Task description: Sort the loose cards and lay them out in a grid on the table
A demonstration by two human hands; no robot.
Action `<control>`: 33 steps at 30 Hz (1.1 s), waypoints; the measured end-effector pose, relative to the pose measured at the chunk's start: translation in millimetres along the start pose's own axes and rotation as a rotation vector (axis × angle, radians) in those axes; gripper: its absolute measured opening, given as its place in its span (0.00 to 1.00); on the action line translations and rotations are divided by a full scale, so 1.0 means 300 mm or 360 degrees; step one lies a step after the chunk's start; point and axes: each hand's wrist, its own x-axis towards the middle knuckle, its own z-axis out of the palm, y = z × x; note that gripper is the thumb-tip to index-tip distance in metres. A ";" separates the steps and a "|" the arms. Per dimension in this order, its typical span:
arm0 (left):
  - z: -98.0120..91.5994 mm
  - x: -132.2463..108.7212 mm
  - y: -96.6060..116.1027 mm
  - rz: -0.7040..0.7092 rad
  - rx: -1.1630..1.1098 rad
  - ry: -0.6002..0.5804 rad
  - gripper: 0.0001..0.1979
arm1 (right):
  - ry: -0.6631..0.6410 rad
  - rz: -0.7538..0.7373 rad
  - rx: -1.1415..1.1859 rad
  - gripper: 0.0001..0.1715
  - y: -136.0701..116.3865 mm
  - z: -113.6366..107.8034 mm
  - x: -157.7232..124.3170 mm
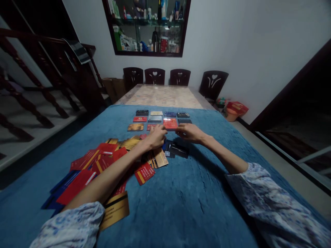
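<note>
Both my hands are over the blue cloth, at the near edge of rows of small card stacks. My left hand (157,135), fingers curled and closed, is at the left near corner of a glossy red card stack (170,123) and partly covers another red card (150,127). At the opposite near corner, my right hand (190,132) has its fingers bent together; whether either hand grips a card is hidden. Under my left forearm spreads a loose pile of red cards (104,162), gold cards and blue cards. Black cards (179,150) lie between and below my hands.
Farther rows include a gold card stack (136,127), a white card stack (156,113) and a black card stack (183,115). Beyond the blue cloth (176,206) is the bare tabletop (165,95). Dark chairs (154,76) stand behind it, with a wooden railing at left.
</note>
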 end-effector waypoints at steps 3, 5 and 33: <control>-0.001 -0.013 0.039 0.0019 0.0019 -0.0083 0.13 | 0.0009 -0.0061 0.0032 0.11 0.000 0.008 -0.047; -0.002 -0.020 0.061 0.0040 0.0011 -0.0115 0.13 | 0.0007 -0.0063 0.0044 0.12 -0.001 0.013 -0.077; -0.004 -0.052 0.095 0.0291 -0.0194 -0.0404 0.11 | -0.0345 -0.0053 0.0243 0.22 -0.094 -0.001 -0.204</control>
